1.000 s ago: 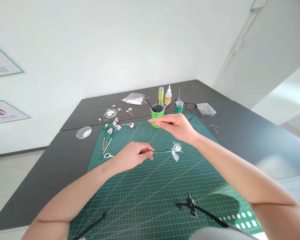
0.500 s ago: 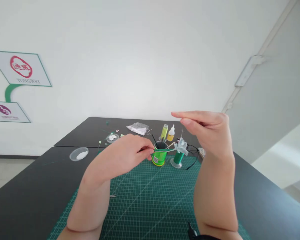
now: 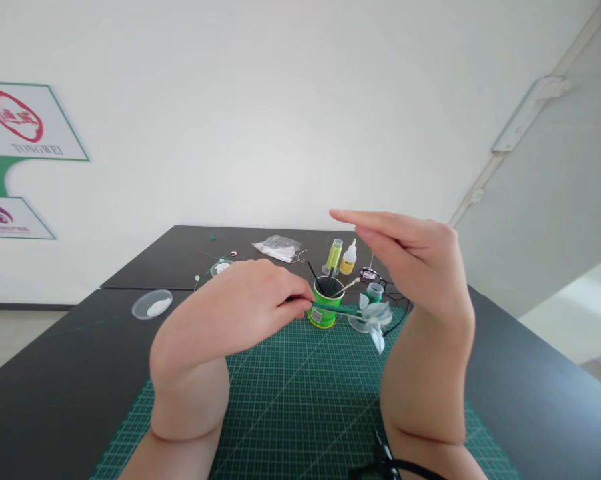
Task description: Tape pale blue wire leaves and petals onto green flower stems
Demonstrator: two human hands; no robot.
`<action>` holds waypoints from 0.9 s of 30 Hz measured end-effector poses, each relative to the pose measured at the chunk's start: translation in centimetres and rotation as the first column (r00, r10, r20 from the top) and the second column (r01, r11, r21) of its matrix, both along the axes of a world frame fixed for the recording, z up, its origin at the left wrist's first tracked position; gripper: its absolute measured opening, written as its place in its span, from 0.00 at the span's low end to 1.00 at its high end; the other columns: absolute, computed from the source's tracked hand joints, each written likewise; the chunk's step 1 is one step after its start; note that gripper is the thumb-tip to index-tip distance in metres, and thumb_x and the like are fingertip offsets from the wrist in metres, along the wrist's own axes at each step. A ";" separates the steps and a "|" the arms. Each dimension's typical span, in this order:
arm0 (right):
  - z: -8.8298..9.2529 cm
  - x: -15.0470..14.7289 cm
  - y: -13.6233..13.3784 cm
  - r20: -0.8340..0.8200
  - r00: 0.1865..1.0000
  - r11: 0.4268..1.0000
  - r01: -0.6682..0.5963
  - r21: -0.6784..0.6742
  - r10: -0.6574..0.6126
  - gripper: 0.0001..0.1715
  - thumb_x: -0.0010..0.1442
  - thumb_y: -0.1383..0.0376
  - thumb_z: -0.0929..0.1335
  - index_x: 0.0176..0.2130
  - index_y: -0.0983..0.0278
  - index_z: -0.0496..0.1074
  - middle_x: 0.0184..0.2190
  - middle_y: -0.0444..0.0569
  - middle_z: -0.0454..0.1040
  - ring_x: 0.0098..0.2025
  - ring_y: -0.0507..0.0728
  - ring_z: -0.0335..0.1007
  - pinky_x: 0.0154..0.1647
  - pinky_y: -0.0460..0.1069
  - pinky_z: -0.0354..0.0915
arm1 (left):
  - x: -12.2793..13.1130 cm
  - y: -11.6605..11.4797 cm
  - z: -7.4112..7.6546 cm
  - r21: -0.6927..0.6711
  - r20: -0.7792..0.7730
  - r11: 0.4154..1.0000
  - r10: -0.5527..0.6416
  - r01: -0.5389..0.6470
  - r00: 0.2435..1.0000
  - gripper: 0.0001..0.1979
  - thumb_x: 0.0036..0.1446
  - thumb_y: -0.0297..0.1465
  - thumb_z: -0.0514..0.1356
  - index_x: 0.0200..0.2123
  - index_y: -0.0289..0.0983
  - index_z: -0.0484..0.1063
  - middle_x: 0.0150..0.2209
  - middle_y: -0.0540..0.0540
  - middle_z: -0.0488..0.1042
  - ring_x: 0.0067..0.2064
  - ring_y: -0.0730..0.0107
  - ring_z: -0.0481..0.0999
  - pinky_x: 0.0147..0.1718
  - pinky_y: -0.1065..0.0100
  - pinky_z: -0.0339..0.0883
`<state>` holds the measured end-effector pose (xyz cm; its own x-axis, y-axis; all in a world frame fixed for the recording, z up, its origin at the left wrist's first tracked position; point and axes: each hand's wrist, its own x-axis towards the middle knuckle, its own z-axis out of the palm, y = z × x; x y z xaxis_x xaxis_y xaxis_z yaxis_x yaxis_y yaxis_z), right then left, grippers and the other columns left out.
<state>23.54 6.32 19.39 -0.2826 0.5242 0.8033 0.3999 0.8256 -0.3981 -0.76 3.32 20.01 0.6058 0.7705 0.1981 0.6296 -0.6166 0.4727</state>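
My left hand [image 3: 265, 300] pinches the green stem of a pale artificial flower [image 3: 374, 313] between thumb and fingertips. The stem runs sideways to the right, and the whitish petals hang at its far end, in front of a spool of green thread [image 3: 373, 293]. Raised above and to the right of the flower is my right hand [image 3: 410, 250], its fingers stretched out flat and the thumb just below them. Nothing shows between them. Behind the stem stands a green tin [image 3: 321, 319] with dark sticks and a pale-tipped stick in it.
A green cutting mat [image 3: 295, 400] lies on the black table. Farther back are a yellow-green thread spool [image 3: 334, 255], a glue bottle [image 3: 349, 257], glasses [image 3: 393, 290] and a plastic bag [image 3: 279, 248]. A clear dish [image 3: 139, 307] with white pieces sits at left. Black-handled pliers or scissors [image 3: 386, 460] lie in front.
The flower has turned and its petals now hang lower and farther right. My right hand has shifted slightly left and up in view. The camera view has moved a little.
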 end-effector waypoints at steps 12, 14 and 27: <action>-0.4 -0.4 2.5 0.098 0.974 0.948 -0.170 -0.267 0.203 0.17 0.73 0.64 0.67 0.55 0.54 0.83 0.53 0.48 0.83 0.55 0.61 0.80 0.52 0.55 0.76 | -0.4 -5.9 1.3 0.075 0.298 0.976 0.175 -0.206 0.938 0.12 0.69 0.44 0.61 0.48 0.46 0.76 0.36 0.51 0.85 0.30 0.65 0.77 0.29 0.68 0.64; -0.5 -0.3 2.5 0.160 0.932 0.896 -0.248 -0.369 0.324 0.18 0.73 0.65 0.66 0.55 0.55 0.83 0.50 0.48 0.84 0.50 0.58 0.81 0.49 0.52 0.75 | -0.2 -6.2 1.4 0.122 0.356 0.953 0.220 -0.279 0.908 0.11 0.69 0.43 0.61 0.48 0.45 0.77 0.37 0.50 0.85 0.33 0.63 0.79 0.30 0.68 0.67; 1.5 1.1 -6.0 0.204 0.963 0.977 0.196 -0.086 -0.176 0.12 0.72 0.59 0.68 0.41 0.57 0.82 0.45 0.48 0.82 0.46 0.58 0.77 0.42 0.52 0.69 | 0.7 -3.9 1.3 0.221 0.531 0.867 0.278 -0.448 0.800 0.08 0.67 0.34 0.62 0.45 0.42 0.82 0.33 0.50 0.85 0.27 0.72 0.77 0.23 0.74 0.67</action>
